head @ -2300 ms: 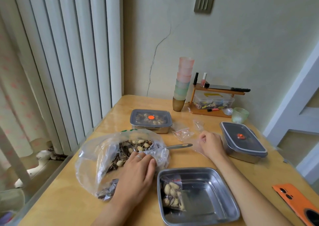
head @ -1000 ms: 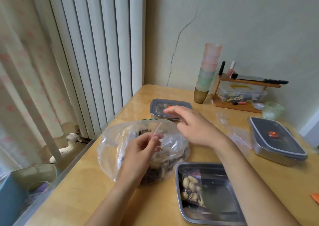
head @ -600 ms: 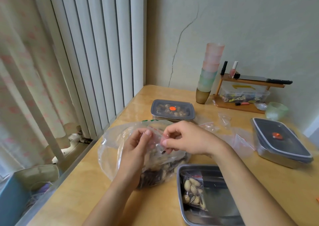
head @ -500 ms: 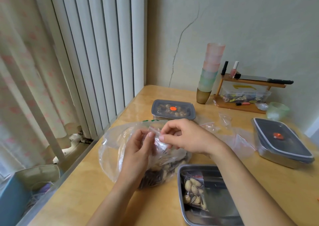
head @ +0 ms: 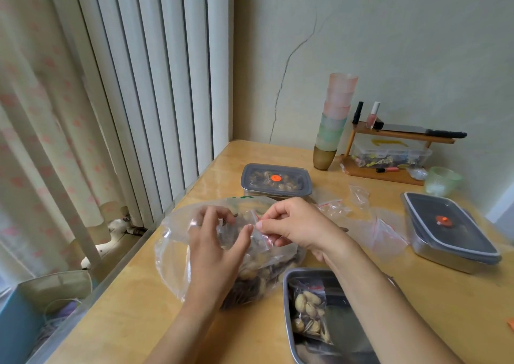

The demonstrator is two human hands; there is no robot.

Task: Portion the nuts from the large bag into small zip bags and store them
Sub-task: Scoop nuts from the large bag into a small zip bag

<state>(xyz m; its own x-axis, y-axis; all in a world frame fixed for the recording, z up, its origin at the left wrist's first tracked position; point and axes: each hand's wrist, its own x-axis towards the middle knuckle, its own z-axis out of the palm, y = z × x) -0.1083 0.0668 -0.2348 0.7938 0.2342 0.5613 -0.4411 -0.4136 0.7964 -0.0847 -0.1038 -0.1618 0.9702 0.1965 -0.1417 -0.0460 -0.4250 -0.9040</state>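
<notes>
A large clear bag of nuts point(head: 178, 246) lies on the wooden table point(head: 144, 302). Above it I hold a small empty zip bag point(head: 251, 231) with a red strip. My left hand point(head: 214, 249) pinches one side of its mouth and my right hand point(head: 294, 224) pinches the other side. An open steel tray point(head: 350, 333) at the near edge holds one filled small bag of nuts point(head: 308, 310). Spare empty zip bags point(head: 383, 233) lie to the right of my right hand.
A lidded box with nuts point(head: 276, 181) stands behind the large bag. A second lidded steel box point(head: 450, 230) sits at right. A stack of cups point(head: 335, 121), a wooden rack point(head: 389, 152) and a green cup point(head: 442, 180) line the wall.
My right hand came back from the spare bags on the right with a small zip bag and met my left hand above the large bag. Both hands now pinch its mouth.
</notes>
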